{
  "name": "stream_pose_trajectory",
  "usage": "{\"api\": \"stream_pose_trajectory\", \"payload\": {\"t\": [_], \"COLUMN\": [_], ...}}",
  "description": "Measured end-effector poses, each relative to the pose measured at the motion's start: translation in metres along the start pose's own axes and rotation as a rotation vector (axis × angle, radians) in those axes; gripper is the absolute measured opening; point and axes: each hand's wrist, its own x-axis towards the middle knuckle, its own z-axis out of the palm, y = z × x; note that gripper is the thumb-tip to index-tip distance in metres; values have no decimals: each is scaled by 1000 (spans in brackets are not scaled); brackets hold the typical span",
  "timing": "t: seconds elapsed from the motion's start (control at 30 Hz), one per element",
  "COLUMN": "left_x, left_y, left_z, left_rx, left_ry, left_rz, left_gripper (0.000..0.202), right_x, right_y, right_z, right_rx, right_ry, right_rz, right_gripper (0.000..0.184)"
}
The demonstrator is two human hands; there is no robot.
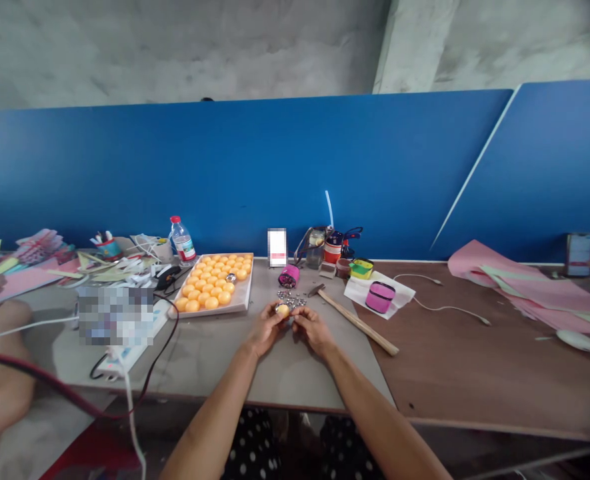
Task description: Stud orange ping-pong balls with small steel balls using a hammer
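Note:
My left hand (263, 329) is closed around a small orange-yellow ball (283, 311), which looks like a table-tennis ball with a shiny part at its side. Close beside it, my right hand (315, 331) is pinched, its fingertips near the ball; anything between them is too small to make out. Just beyond my fingers lie scattered small shiny metal pieces (295, 302). A wooden-handled hammer (357, 321) rests right of my right hand. Similar orange balls (215, 283) fill much of a white tray (247, 299) to the left, one silvery ball (231, 278) among them.
A propped phone (277, 248) stands behind a pink roll-shaped container (289, 276). Left are a bottle (182, 240), a power strip (137, 343) with cables, and another person's arm (5, 360). Right are a pink-black pouch (379, 297) on white paper, cables and pink sheets (515, 287).

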Motion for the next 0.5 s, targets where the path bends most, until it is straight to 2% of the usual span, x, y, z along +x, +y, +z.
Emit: {"api": "stream_pose_trajectory", "payload": {"t": [0.1,0.2,0.3,0.5], "left_x": [-2,-2,-1,0], "left_y": [1,0,-3,-5], "left_z": [2,3,3,1], "left_rx": [8,28,52,159], "left_ry": [-23,2,31,3], "left_rz": [5,13,37,62], "left_gripper": [46,47,45,43], "right_x": [-1,-2,-1,1], "right_y": [-1,-3,-4,1], "right_z": [1,2,3,1], "right_rx": [56,50,54,-4], "right_ry": [-14,-13,5,62], "right_rz": [14,0,-5,-11], "right_gripper": [29,29,31,28]}}
